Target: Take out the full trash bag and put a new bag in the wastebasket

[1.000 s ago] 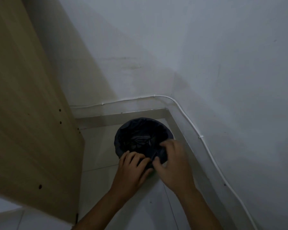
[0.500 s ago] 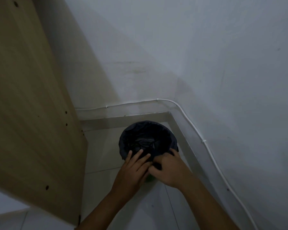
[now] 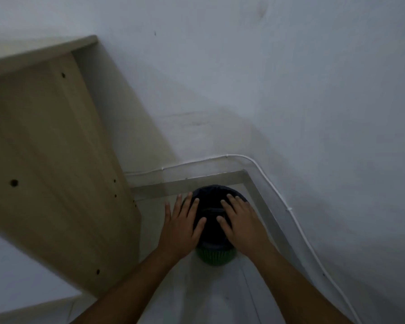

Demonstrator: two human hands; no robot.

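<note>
I'm hovering both hands flat, fingers spread: left hand (image 3: 181, 226), right hand (image 3: 240, 223) over the black trash bag (image 3: 211, 206) lining the green wastebasket (image 3: 214, 256) in the corner. Next, I'd say, gripping its rim.

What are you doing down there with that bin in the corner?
A person is bent over a small green wastebasket that stands on the floor in the corner, beside a wooden panel. A black trash bag lines it and folds over the rim. Both hands are spread open above it: the left hand at the left side of the rim, the right hand flat over the top. Neither hand is gripping the bag. What is inside is too dark to tell.
</note>
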